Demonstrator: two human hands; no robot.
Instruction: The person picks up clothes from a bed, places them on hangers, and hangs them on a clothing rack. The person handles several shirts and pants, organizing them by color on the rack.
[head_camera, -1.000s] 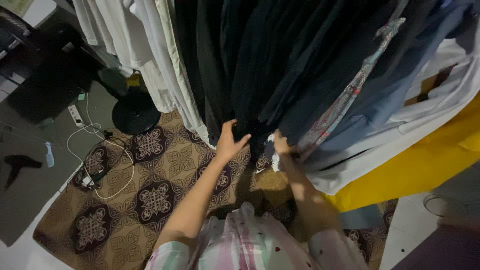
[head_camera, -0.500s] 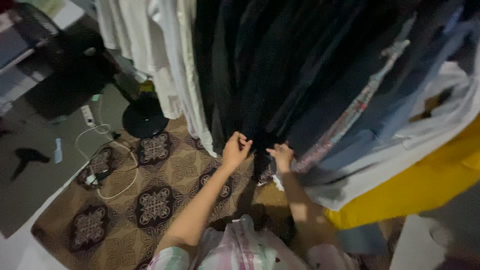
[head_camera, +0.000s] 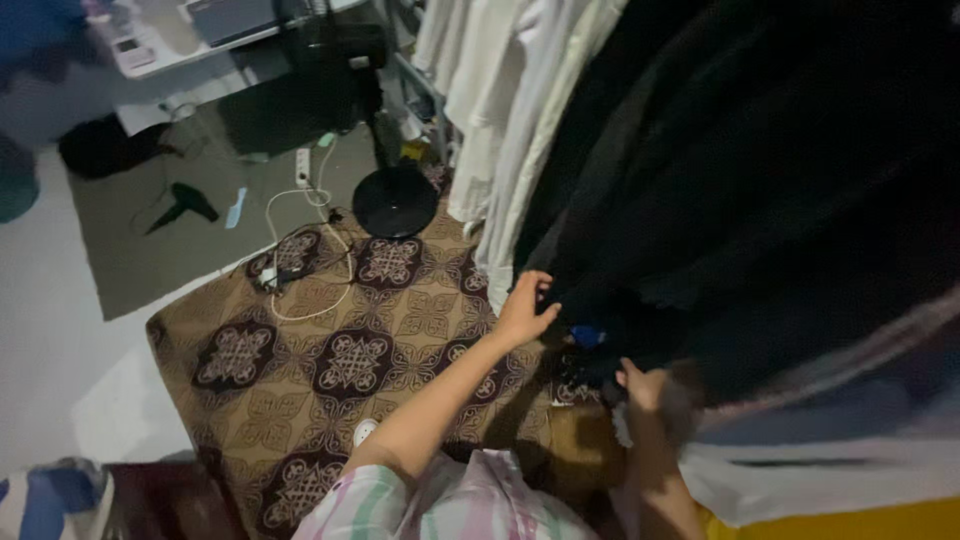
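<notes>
Both hands have closed on the hem of the dark hanging garments, and the view has swung left.

Nearest, just below the dark garments (head_camera: 760, 200), the right hand (head_camera: 645, 388) now sits lower than half a second ago, fingers curled into the bottom edge of the black cloth, though blur hides how firmly it grips. The left hand (head_camera: 525, 310), open a second ago, pinches the same hem at the garments' left edge, so the cloth looks gathered between the two hands and ready to be lifted or parted. A small blue bit (head_camera: 588, 336) shows between them. Left of the garments hang the white clothes (head_camera: 500, 130); beneath lies the patterned rug (head_camera: 330, 350). Further left of the garments stand a black fan base (head_camera: 396, 200) and a white power strip (head_camera: 303, 165) with its cable.
</notes>
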